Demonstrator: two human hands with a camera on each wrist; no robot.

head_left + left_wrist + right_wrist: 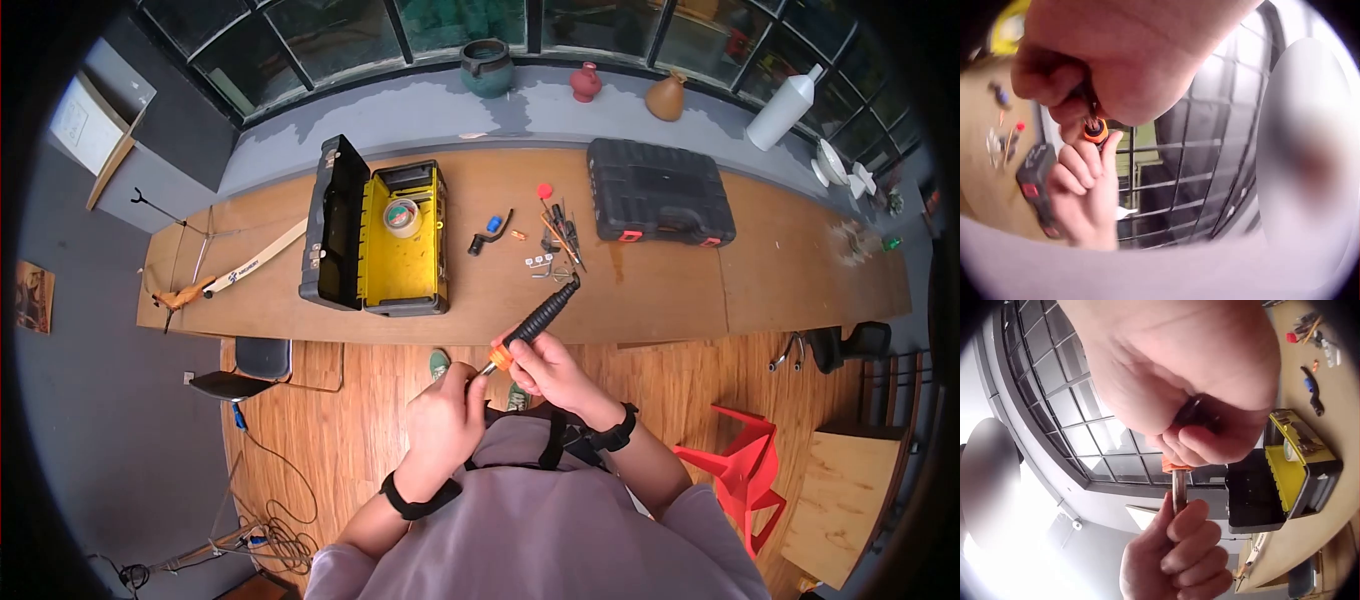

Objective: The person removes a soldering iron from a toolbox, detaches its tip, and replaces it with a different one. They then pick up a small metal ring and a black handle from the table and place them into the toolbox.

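Note:
A black ribbed tool with an orange collar is held in front of the torso, slanting up to the right. The right hand grips its black part near the collar. Curled round the metal shaft below the collar is the left hand; what lies inside its fist is hidden. In the left wrist view the orange ring shows between the left hand and the right hand.
On the table stand an open toolbox with a tape roll, a closed black case, and several small tools. A bow lies at the left. Below right is a red stool.

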